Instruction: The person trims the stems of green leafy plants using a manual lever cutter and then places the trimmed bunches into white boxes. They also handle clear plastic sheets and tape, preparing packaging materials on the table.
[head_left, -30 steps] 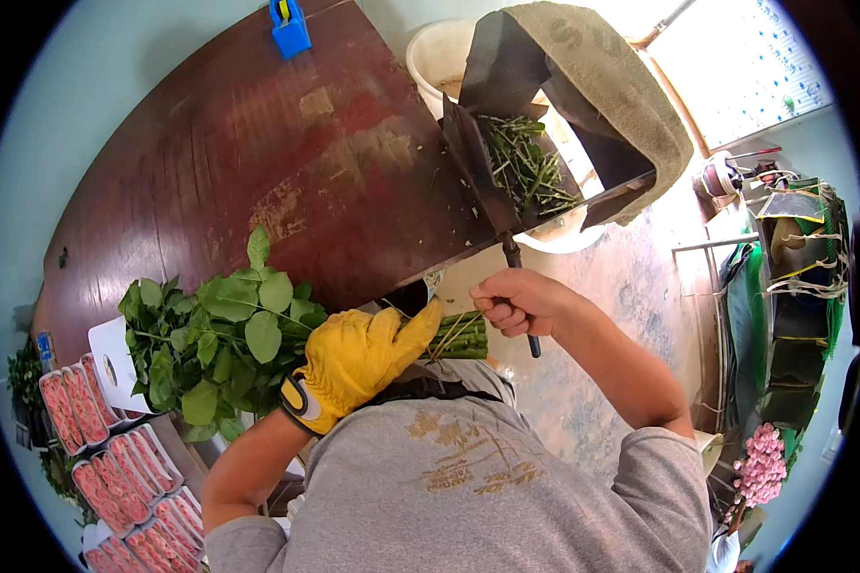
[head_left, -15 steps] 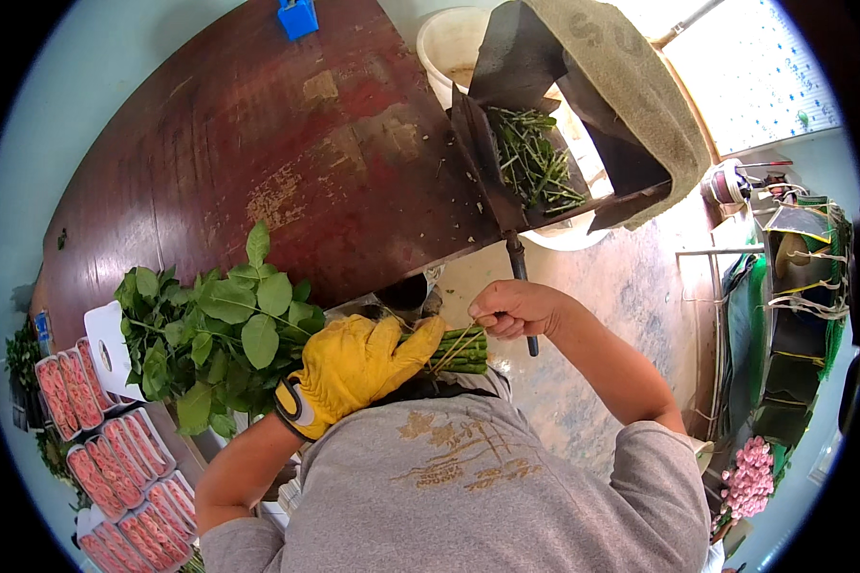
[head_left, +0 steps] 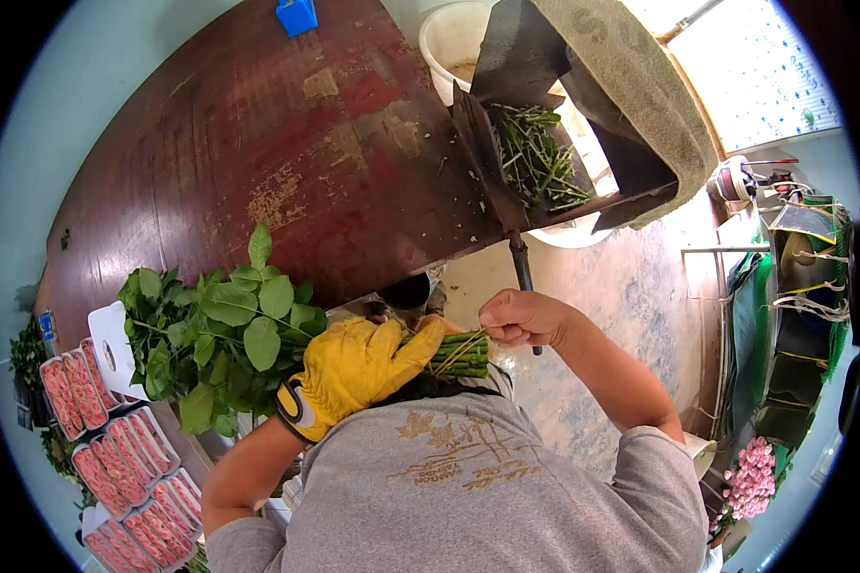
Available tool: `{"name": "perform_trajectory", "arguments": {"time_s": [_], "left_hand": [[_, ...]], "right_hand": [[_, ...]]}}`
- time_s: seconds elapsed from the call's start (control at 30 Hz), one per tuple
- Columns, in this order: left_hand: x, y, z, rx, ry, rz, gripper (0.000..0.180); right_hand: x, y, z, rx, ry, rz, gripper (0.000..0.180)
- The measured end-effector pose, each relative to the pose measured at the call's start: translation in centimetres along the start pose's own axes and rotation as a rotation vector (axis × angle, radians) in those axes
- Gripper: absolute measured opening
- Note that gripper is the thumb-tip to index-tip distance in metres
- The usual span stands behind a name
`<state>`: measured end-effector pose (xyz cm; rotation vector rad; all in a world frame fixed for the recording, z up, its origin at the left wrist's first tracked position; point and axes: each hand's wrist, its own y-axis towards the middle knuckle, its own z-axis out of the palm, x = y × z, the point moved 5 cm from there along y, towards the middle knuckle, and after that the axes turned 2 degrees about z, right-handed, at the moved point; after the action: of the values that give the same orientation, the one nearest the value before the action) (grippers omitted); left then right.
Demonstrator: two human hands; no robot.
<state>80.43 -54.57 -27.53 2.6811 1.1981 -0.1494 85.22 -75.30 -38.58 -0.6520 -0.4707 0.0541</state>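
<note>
My left hand (head_left: 358, 371), in a yellow work glove, grips a bunch of green flower stems (head_left: 459, 353) just below their leaves (head_left: 222, 334). The leafy part spreads out to the left over the table edge. At the cut ends of the stems my bare right hand (head_left: 523, 316) is closed, pinching a thin pale band or string that runs across the bunch. Both hands are close to my chest.
A worn dark red table (head_left: 287, 143) fills the upper left. A black chute with a blade and handle (head_left: 518, 258) holds several cut stem pieces (head_left: 537, 158) above a white bucket (head_left: 449, 38). Wrapped pink rose bunches (head_left: 105, 458) lie at lower left. A blue object (head_left: 296, 14) sits at the far table edge.
My right hand has shifted slightly left along the stem ends, working the band around the bunch. The gloved left hand keeps its hold.
</note>
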Motion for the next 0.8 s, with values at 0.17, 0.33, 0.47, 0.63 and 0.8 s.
{"name": "perform_trajectory", "arguments": {"time_s": [0.17,0.33,0.47,0.63,0.8], "left_hand": [[-0.1,0.0,0.2,0.024,0.031,0.005,0.050],[-0.2,0.1,0.1,0.012,0.028,0.017,0.050],[-0.3,0.0,0.2,0.028,0.028,0.014,0.050],[-0.4,0.1,-0.2,-0.004,0.013,0.019,0.050],[-0.3,0.1,-0.4,0.040,-0.033,-0.017,0.047]], "right_hand": [[-0.2,0.1,-0.3,-0.029,-0.012,-0.009,0.038],[0.0,1.1,-0.6,0.001,-0.075,-0.003,0.039],[0.1,2.1,-0.6,0.038,-0.121,0.008,0.039],[1.4,4.5,-0.2,0.096,-0.261,0.038,0.039],[2.0,7.8,1.9,0.176,-0.244,0.070,0.029]]}}
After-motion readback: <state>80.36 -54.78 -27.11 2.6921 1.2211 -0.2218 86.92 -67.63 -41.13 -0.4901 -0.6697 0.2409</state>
